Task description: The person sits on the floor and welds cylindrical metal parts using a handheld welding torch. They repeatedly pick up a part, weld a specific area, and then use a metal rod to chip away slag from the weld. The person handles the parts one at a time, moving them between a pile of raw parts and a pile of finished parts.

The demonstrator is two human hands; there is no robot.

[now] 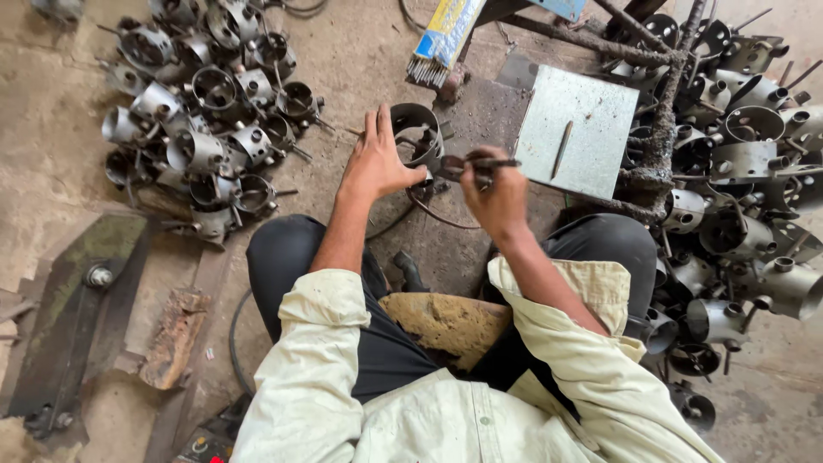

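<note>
- Where the concrete floor [360, 60] spreads under everything, a person sits low on it, knees apart in dark trousers, pale sleeves rolled to the elbow.
- Right-hand heap of metal ring clamps [746, 171]: large pile of grey steel collars with short tube stubs, running from the top right corner down past the right knee.
- Left-hand heap of ring clamps [206, 129]: smaller pile of like pieces at upper left, well apart from the hands.
- Dark steel bracket [77, 317] with a bolt lies flat at lower left; a rusty block [176, 336] sits just beside it.
- Grey metal plate [576, 129] lies flat right of the hands, a thin rod [561, 148] resting on it.
- Rusty welded frame [660, 120] crosses the plate's right edge.
- Packet of welding rods [444, 39], blue and yellow, at top centre, rod ends sticking out.
- Metal ring [417, 133] stands on the floor between the knees, directly ahead of the person, open side toward the camera.
- Left hand [375, 163]: palm down, fingers extended and slightly spread, resting against the ring's left side; not wrapped round it.
- Right hand [495, 195]: closed in a fist round the electrode holder [470, 163], whose dark tip points left and meets the ring's lower right edge.
- Black cable [433, 214] loops on the floor below the holder.
</note>
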